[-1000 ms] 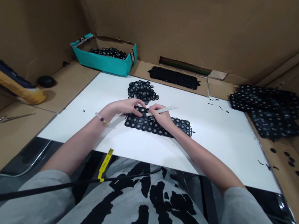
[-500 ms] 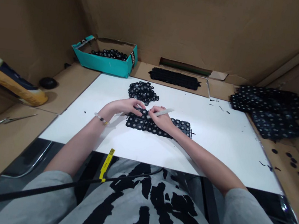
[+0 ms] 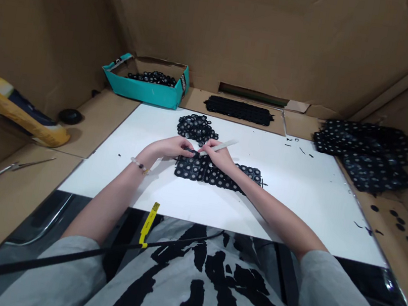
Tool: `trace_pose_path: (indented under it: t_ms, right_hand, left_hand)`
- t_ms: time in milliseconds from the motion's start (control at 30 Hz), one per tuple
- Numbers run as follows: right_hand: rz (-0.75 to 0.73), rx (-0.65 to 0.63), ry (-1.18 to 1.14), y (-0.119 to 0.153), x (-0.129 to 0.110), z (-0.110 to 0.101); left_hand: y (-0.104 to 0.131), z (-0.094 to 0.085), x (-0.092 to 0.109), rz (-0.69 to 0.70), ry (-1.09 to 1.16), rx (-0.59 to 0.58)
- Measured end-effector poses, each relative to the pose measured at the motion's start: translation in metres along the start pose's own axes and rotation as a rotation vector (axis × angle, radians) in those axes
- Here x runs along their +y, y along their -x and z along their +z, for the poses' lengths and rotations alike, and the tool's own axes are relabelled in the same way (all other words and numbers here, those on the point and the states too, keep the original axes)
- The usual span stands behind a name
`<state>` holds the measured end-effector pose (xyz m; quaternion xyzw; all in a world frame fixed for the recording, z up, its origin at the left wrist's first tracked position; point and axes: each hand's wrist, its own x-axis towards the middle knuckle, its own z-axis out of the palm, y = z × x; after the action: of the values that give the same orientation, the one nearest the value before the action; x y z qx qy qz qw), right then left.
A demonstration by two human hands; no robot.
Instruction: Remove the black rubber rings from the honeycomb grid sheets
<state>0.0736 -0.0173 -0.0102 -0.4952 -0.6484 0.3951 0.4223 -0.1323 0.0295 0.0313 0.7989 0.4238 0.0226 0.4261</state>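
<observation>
Right hand (image 3: 220,156) holds white pen-shaped tool (image 3: 224,147) over black dotted strip (image 3: 191,169); left hand (image 3: 170,146) at its edge

The black dotted strip lies flat on a white board (image 3: 295,207), in front of the person, its length running left to right. Its surface carries rows of round pieces with pale centres. The right forearm crosses above the strip's near edge, concealing part of it.

Right hand: fingers closed in a writing grip around the white pen-shaped tool. The tool slants, its lower end directed at the strip's far edge, left of the middle. Contact between tip and strip cannot be confirmed.

Left hand: fingers bent, thumb and forefinger close together at the strip's far left edge. Whether they pinch the strip or merely rest there cannot be determined. A beaded bracelet (image 3: 140,166) circles the wrist.

A pile of black rings (image 3: 196,127) sits on the board just beyond the strip's left half. Behind it, to the left, a teal box (image 3: 142,93) contains similar small black pieces. A dark ribbed strip (image 3: 239,110) lies on cardboard past the board's far edge. Dotted black sheets (image 3: 365,154) are heaped at far right, with loose black discs (image 3: 400,227) nearer the person. At left, a yellow bottle (image 3: 18,112) leans well over; a slender metal tool (image 3: 14,167) lies nearer, on the cardboard.
</observation>
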Motion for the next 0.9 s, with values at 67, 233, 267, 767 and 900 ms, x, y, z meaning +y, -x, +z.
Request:
trace_pose_path:
  t_ms: [67,233,267,767,900]
  right_hand:
    - [-0.012,0.009,-0.024,0.002,0.001,0.0]
    - [-0.03,0.02,-0.08,0.005,0.002,0.002]
    - [-0.035,0.019,-0.066,0.006,0.001,0.003]
    - [-0.033,0.058,-0.036,0.008,0.003,0.007]
    - [-0.065,0.018,0.059,0.009,0.0,0.008]
  left_hand:
    - [0.0,0.001,0.002,-0.009,0.018,0.007]
    - [0.004,0.003,0.008,-0.081,0.159,0.025]
    - [0.004,0.003,0.008,-0.092,0.194,0.032]
    - [0.006,-0.004,0.0,0.02,0.014,0.03]
    - [0.004,-0.003,-0.002,0.0,-0.052,0.026]
